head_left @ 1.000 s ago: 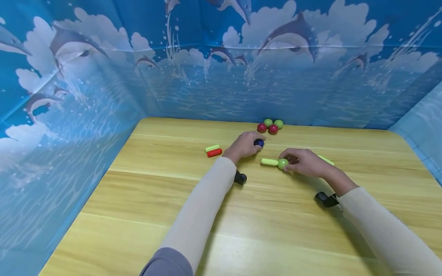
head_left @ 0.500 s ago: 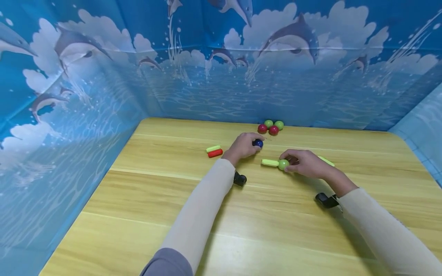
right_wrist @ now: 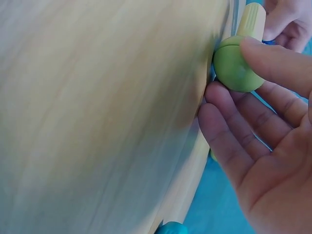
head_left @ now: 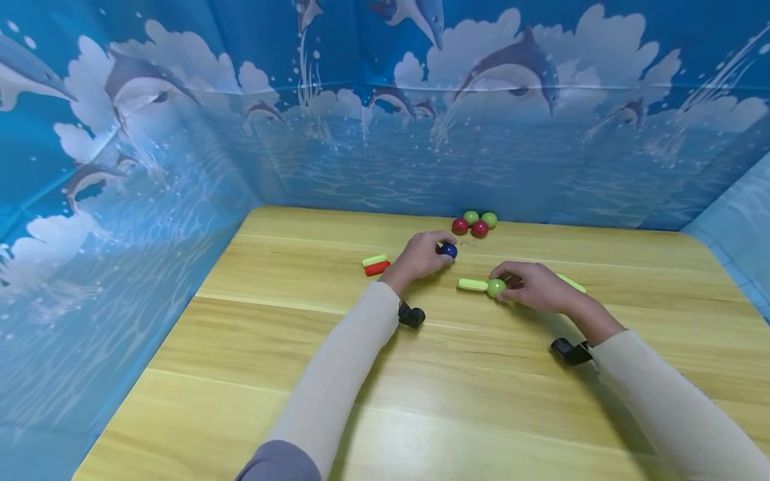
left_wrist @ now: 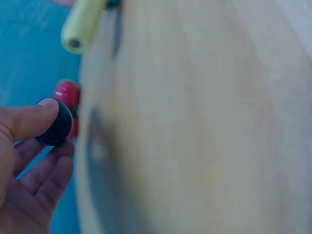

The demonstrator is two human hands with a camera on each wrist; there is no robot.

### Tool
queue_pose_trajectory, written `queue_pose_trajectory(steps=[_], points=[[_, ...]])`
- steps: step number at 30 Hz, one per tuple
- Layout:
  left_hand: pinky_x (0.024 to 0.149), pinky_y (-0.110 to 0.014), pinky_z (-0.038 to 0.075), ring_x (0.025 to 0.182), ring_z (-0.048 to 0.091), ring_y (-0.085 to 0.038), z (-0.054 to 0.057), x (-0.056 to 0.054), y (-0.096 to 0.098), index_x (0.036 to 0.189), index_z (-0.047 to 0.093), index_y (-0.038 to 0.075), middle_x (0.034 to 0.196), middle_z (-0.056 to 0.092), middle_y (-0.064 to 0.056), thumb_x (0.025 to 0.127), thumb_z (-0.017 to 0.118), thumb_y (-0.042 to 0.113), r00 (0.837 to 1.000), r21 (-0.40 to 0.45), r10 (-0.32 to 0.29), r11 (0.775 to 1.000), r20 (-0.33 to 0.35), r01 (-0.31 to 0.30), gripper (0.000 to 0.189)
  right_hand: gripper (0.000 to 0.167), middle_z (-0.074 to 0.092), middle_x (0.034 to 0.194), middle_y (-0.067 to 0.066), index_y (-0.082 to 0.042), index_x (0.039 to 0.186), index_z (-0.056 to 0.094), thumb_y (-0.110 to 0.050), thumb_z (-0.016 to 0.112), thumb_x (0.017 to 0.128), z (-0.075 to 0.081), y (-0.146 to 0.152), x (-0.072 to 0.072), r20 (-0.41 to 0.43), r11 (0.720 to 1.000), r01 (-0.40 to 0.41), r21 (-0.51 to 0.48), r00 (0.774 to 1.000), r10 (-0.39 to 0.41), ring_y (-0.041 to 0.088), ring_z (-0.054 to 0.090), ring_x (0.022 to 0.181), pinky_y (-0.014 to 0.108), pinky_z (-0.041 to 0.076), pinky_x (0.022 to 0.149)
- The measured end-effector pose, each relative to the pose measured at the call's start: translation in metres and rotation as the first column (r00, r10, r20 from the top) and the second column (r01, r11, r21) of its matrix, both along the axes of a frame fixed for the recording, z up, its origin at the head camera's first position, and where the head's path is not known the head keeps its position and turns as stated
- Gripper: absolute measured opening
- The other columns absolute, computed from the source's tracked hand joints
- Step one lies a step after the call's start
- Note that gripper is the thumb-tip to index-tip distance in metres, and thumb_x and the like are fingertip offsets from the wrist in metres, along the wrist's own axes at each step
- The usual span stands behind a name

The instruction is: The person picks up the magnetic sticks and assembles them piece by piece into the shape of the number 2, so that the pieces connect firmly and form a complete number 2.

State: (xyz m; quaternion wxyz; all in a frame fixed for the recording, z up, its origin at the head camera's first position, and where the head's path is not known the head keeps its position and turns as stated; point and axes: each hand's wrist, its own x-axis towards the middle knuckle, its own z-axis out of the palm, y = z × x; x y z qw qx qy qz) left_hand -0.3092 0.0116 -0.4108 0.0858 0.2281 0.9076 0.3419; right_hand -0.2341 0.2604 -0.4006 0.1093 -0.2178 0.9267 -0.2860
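My left hand (head_left: pixel 424 256) pinches a dark blue ball (head_left: pixel 448 251) between thumb and fingers, above the far middle of the table. In the left wrist view the thumb lies on top of this blue ball (left_wrist: pixel 57 126). To the right, my right hand (head_left: pixel 532 287) holds a green ball (head_left: pixel 496 288) by thumb and fingertips. A yellow-green stick (head_left: pixel 472 284) extends leftward from the green ball, toward the left hand. In the right wrist view the stick (right_wrist: pixel 252 22) meets the ball end-on. The stick's other end shows a small hole in the left wrist view.
Two red balls (head_left: pixel 479 229) and two green balls (head_left: pixel 489 219) sit together near the table's back edge. A red stick (head_left: pixel 377 268) and a yellow-green stick (head_left: pixel 374 259) lie left of my left hand. Another yellow-green stick (head_left: pixel 571 283) lies behind my right hand. A dolphin-print curtain (head_left: pixel 385 153) borders the table.
My left hand has drawn slightly left with the blue ball. My right hand stays nearly in place on the green ball. The head view has shifted a little.
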Motion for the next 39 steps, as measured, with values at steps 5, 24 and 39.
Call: queue_pose_trajectory(steps=[5,24,39], points=[[0.094,-0.032,0.053,0.11,0.064,-0.02,0.018,0.012,-0.014,0.135,0.061,0.014,0.132,0.063,-0.006,0.094,0.068,0.02,0.999,0.028,-0.043,0.999,0.024,0.042,0.042,0.032,0.069,0.115,0.015,-0.006,0.12,0.065,-0.01,0.072,0.089,0.0,-0.003,-0.002,-0.031,1.0,-0.02,0.003,0.999,0.02,0.027,0.068,0.1,0.037,0.055,0.078],[0.089,-0.032,0.054,0.106,0.065,-0.019,0.019,0.059,-0.065,0.127,0.065,0.01,0.127,0.066,-0.005,0.091,0.072,0.016,0.996,-0.042,-0.083,0.996,-0.022,0.082,0.037,0.034,0.07,0.116,0.018,-0.004,0.123,0.064,-0.008,0.07,0.09,0.002,-0.01,-0.015,-0.019,1.0,-0.027,0.015,0.999,0.027,0.031,0.069,0.101,0.035,0.056,0.076],[0.092,-0.033,0.054,0.106,0.066,-0.021,0.002,0.05,-0.057,0.123,0.065,0.011,0.12,0.069,-0.008,0.09,0.073,0.015,0.998,-0.027,-0.021,0.999,0.052,0.023,0.034,0.034,0.069,0.116,0.017,-0.005,0.124,0.064,-0.009,0.07,0.091,0.0,-0.023,-0.02,-0.002,0.999,-0.042,0.016,0.999,0.042,0.03,0.069,0.102,0.036,0.056,0.077]])
